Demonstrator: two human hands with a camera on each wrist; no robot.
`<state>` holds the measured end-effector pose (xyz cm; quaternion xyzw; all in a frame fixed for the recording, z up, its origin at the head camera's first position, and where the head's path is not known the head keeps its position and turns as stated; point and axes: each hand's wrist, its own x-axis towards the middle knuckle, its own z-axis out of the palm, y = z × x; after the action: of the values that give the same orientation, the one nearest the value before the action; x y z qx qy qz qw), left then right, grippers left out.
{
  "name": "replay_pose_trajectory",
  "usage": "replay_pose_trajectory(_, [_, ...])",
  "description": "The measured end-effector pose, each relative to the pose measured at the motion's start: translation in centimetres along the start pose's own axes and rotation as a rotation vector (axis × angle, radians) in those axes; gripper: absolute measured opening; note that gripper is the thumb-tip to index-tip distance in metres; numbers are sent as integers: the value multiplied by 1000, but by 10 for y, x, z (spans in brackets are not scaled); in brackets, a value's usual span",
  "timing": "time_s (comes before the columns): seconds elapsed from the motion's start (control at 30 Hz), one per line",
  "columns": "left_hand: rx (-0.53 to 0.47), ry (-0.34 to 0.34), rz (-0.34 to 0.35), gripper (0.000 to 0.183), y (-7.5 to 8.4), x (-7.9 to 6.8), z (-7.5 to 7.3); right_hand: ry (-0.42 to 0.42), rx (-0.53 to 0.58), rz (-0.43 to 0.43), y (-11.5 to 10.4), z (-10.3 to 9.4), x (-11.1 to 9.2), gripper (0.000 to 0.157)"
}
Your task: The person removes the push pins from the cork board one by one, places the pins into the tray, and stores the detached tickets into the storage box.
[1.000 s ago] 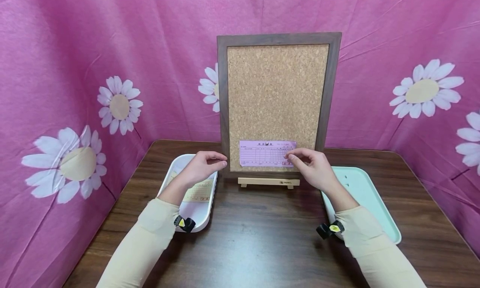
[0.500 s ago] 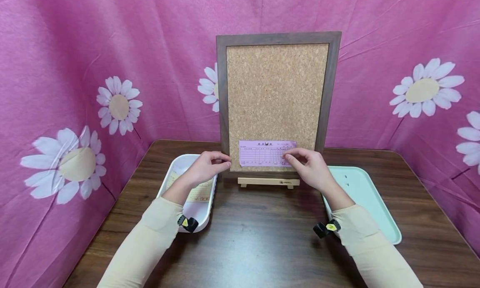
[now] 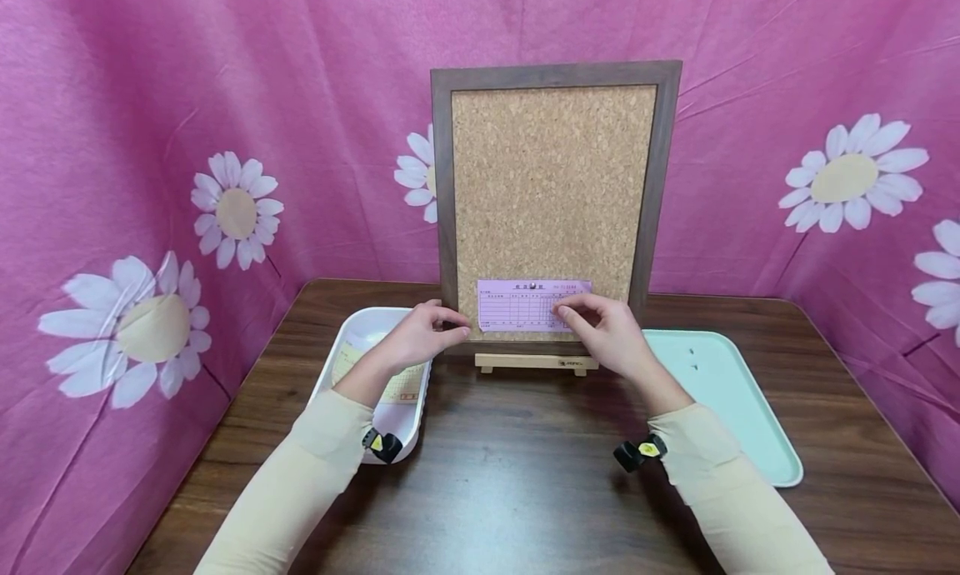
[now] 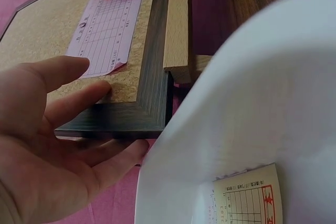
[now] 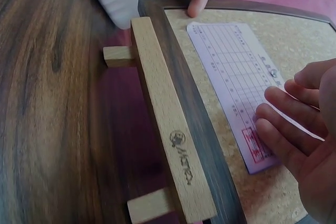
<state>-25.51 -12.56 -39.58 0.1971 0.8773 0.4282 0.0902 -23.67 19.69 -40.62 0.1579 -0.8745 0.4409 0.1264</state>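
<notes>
A purple printed slip lies against the lower part of the framed corkboard, with a small push pin at its top middle. My right hand is over the slip's right part, its fingers loosely bent and fingertips at the paper; nothing shows between them. At the board's lower left, my left hand straddles the frame edge. One fingertip rests on the cork beside the slip, while other fingers lie past the frame's outer side. The slip's lower left corner curls up slightly.
A small wooden easel supports the board. Under my left forearm stands a white basket with a yellowish slip inside. On the right is a mint-green tray with several small pins. A pink flowered cloth hangs behind.
My right hand has shifted left across the slip, and my left hand has moved right, further over the board's edge. The slip and its pin have stayed in place.
</notes>
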Motion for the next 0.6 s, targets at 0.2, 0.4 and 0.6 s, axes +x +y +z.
replay_pose_trajectory(0.2, [6,-23,-47,31,2,2,3,2,32,-6,-4,8,3,17])
replay_pose_trajectory(0.4, [-22,-44,-95,32,4,3,5,10,20,-15,-6,13,3,16])
replay_pose_trajectory(0.6, [-48,-48,-106,31,3,2,5,9,40,-8,-8,17,5,15])
